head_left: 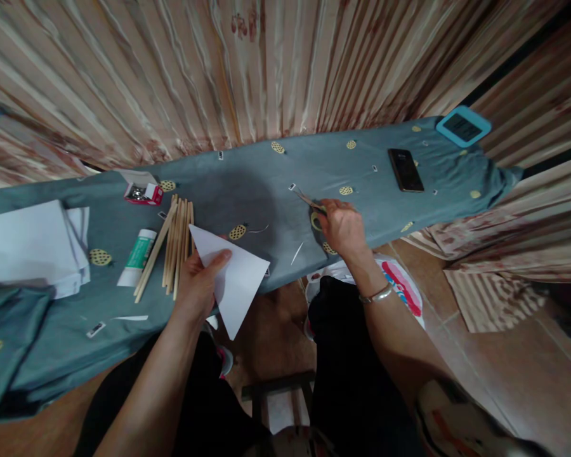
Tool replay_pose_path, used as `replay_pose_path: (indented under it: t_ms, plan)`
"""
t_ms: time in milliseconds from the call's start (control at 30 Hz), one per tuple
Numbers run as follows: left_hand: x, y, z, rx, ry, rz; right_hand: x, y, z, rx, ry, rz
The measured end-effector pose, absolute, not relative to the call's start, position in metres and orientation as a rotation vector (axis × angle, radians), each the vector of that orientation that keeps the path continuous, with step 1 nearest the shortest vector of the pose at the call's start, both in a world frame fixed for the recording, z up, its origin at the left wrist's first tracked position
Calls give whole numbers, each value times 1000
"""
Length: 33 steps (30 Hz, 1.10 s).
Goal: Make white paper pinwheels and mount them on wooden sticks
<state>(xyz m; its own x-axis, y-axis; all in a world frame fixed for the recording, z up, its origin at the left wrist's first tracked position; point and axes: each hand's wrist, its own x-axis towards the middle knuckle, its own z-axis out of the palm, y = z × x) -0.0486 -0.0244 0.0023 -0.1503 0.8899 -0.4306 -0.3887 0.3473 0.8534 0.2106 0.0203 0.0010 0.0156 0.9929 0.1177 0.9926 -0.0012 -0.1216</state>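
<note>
Where R hand [343,228] grips, scissors [310,202] obsc.

Single head-worn view, facing forward and down, close above the hands [197,279] and cloth-covered table [309,158]

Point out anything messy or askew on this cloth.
A thin white sliver lies loose on the cloth near the scissors, like a stray trimming. Another pale strip lies near the cloth's front edge. One wooden stick slants away from the other sticks.
</note>
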Motion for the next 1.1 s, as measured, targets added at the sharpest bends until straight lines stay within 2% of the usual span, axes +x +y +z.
replay_pose_path:
  t_ms: [233,433,733,867,1100]
  plan:
    - [-51,-17,0,507,1217,1357,149,28,-25,-1459,-2305,396]
    - [-54,-14,1,488,1200,1376,136,39,-29,-1420,-2316,474]
    - [-62,-19,1,483,1196,1383,207,4,-25,-1321,-2217,796]
    - [-59,-19,1,506,1178,1387,212,-7,-27,-1368,-2224,790]
    - [-56,-15,-5,520,1162,1380,199,-8,-19,-1376,-2330,587]
